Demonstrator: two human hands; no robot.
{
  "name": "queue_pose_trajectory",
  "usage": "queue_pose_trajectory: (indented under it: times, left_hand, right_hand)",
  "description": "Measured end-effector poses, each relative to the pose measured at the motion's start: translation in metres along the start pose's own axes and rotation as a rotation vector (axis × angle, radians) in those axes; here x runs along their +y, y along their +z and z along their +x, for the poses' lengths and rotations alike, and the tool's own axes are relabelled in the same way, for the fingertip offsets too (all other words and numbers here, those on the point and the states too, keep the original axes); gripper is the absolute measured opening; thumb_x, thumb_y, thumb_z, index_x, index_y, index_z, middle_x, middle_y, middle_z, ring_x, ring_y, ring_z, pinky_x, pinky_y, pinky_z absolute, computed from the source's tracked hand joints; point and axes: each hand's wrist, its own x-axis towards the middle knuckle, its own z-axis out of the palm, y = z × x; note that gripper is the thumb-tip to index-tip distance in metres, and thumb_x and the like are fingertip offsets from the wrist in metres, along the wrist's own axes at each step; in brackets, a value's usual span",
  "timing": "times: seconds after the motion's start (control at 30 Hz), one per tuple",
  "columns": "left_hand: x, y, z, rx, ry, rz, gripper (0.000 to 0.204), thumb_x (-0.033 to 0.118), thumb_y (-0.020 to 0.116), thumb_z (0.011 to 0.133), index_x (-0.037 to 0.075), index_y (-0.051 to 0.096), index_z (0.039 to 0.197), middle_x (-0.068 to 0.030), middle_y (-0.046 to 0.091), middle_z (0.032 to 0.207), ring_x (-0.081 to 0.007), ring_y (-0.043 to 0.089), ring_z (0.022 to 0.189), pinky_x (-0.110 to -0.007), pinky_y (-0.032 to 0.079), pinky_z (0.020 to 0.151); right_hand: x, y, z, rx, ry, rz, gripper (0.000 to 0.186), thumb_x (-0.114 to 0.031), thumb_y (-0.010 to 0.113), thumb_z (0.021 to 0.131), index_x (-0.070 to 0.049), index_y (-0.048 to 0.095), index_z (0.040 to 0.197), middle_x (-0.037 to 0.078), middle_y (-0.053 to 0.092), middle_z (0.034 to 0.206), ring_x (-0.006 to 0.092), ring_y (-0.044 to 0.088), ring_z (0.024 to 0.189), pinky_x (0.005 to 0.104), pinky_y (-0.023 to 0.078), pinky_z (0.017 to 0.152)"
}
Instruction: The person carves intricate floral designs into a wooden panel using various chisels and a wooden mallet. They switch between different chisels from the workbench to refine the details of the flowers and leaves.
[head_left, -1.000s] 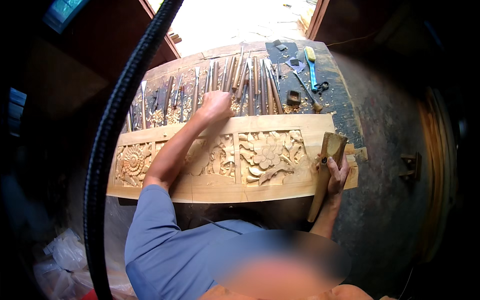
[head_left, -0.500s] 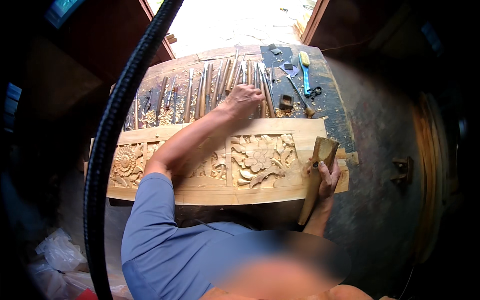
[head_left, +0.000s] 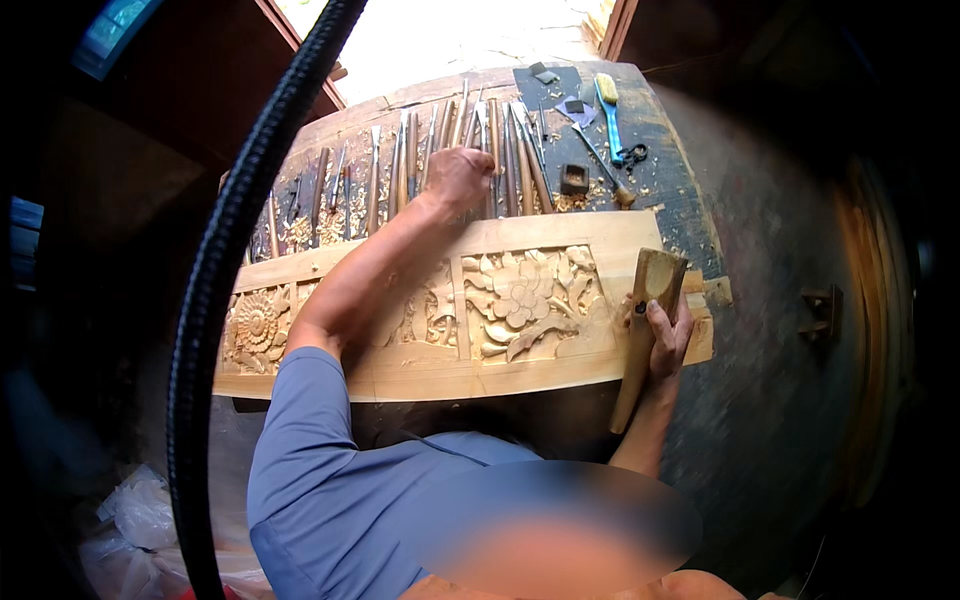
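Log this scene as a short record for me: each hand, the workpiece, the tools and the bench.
left hand: among the chisels; whether it grips one is unclear
right hand: holding a wooden mallet
workpiece: pale board with carved flower panels
right of chisels: blue-handled brush, small dark block
bench: dark, scattered with wood shavings

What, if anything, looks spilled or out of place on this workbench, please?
Loose wood shavings lie scattered among the chisels, which looks untidy but ordinary beside a carved panel. One slender tool beside the blue brush lies aslant, apart from the main row. No damage stands out.
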Motion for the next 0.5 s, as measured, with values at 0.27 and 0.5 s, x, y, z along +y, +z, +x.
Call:
queue_pose_trajectory:
  times: [0.27,0.5]
  left_hand:
    - [0.028,-0.012,0.02,-0.15,-0.193,0.166,0.027,0.039,0.08,0.098,0.015,0.087,0.088,-0.003,0.078,0.074,-0.0107,0.057,0.052,-0.033,0.05,0.049]
    - [0.021,0.001,0.054,-0.261,-0.526,0.069,0.037,0.041,0.074,0.095,0.014,0.074,0.068,-0.0022,0.063,0.06,-0.0129,0.053,0.05,-0.035,0.048,0.048]
  right_hand:
    - [0.002,-0.005,0.001,0.002,0.006,0.008,0.042,-0.026,0.067,0.098,0.002,0.065,0.13,0.007,0.072,0.104,0.0145,0.064,0.094,0.0297,0.052,0.087]
    - [0.006,-0.004,0.002,-0.028,-0.002,0.028,0.045,-0.029,0.067,0.101,0.001,0.061,0.134,0.014,0.075,0.108,0.0161,0.069,0.084,0.0312,0.058,0.077]
